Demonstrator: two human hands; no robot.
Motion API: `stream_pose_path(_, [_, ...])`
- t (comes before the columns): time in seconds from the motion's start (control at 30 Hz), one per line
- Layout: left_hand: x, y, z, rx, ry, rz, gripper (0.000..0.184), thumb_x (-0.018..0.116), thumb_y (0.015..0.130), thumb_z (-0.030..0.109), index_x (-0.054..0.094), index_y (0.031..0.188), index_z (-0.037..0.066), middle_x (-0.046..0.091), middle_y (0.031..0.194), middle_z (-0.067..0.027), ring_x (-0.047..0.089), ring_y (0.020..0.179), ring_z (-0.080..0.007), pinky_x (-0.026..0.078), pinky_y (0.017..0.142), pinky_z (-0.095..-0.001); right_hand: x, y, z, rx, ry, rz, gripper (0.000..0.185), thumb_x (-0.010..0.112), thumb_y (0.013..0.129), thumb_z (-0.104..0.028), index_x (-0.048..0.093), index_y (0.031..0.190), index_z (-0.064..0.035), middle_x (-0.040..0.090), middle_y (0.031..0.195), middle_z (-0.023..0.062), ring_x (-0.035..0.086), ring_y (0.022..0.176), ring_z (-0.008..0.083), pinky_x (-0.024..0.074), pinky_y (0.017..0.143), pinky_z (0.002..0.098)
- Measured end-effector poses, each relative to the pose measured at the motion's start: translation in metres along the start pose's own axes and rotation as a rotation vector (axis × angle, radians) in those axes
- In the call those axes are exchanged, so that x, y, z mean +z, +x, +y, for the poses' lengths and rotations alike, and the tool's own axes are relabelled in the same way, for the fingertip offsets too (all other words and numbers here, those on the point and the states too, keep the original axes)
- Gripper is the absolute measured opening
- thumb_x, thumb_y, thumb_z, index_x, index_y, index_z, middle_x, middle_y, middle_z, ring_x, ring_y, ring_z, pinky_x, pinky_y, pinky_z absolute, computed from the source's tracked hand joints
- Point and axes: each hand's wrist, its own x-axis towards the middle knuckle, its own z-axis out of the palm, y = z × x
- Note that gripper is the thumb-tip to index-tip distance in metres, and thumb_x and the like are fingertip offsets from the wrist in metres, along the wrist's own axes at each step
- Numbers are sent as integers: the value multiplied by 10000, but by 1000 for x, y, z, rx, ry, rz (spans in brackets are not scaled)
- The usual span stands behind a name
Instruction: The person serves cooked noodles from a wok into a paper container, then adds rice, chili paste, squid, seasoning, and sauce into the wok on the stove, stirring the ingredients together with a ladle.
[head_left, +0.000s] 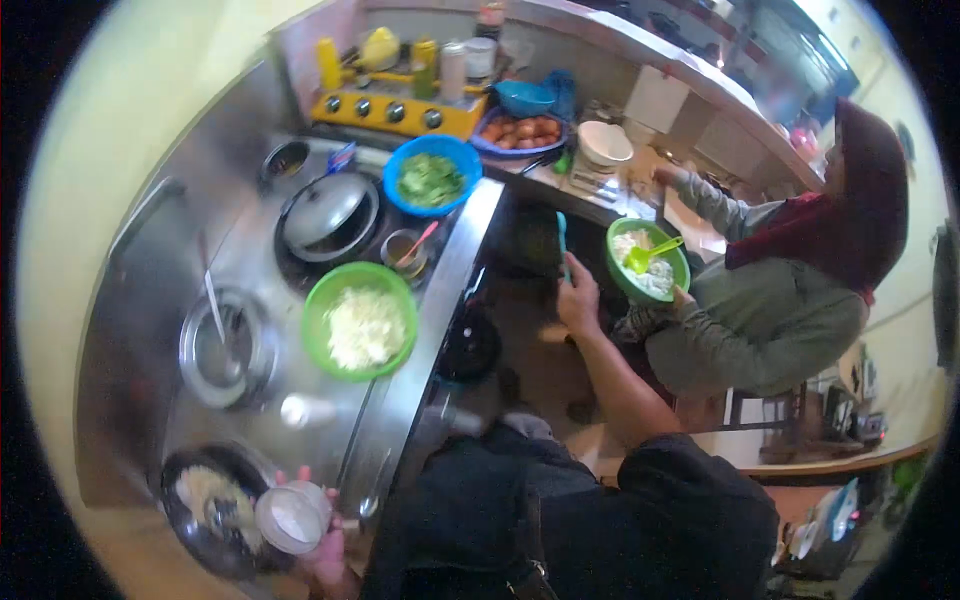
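My left hand, low at the left, is closed around a small pale tub with something white inside. The tub is held beside a dark wok containing pale, grainy food. Out over the floor, my right hand grips a teal long-handled utensil pointing up; its exact kind is unclear. A green bowl of shredded pale food stands on the steel counter between my hands. Close to my right hand, a co-worker's hand holds another green bowl with white food and a lime-green spoon.
On the steel counter are a lidded pan, a blue bowl of leafy greens, a metal pot with a ladle and a white bottle. A co-worker stands at right. A basket of eggs sits behind.
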Motion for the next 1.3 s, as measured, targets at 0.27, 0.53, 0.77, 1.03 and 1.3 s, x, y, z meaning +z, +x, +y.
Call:
stream_pose_path(0.27, [71,190,-211,-442,-161,-30,665,482,889,511,220,1447,259,307,1431,-212,484,1069,-538,555,625,-564,12,228,139,375,331,437,431,492,820,-2,509,1251,3,608,1087,118,574,915,178,451,763,268])
stream_pose_path(0.53, [109,289,-331,-759,-160,-16,647,351,896,609,323,1413,222,373,1384,-244,503,1020,-562,535,671,-600,-112,403,212,510,-711,-64,401,656,735,-183,592,1100,-31,631,1041,213,606,983,342,472,874,406])
stream_pose_path(0.77, [99,341,-397,-883,-47,77,616,303,925,520,390,1366,100,447,1317,-276,531,1046,-506,443,852,-617,-168,450,287,238,-1185,-632,801,689,690,-254,326,1402,-302,533,1272,170,520,1152,353,445,934,433])
stream_pose_path(1.03, [134,414,-483,-1026,296,10,565,346,892,574,514,1247,168,614,1108,-98,613,875,-289,477,514,-393,-165,437,157,-15,-319,-462,846,812,574,-259,430,1318,-132,498,1260,198,500,1162,306,420,966,408])
stream_pose_path(1.3, [163,455,-552,-1309,301,-171,524,365,880,604,533,1216,240,612,1103,-31,615,878,-199,482,583,-368,-100,284,10,-440,-379,-858,735,743,678,-278,426,1319,-107,454,1247,244,480,1172,352,405,985,408])
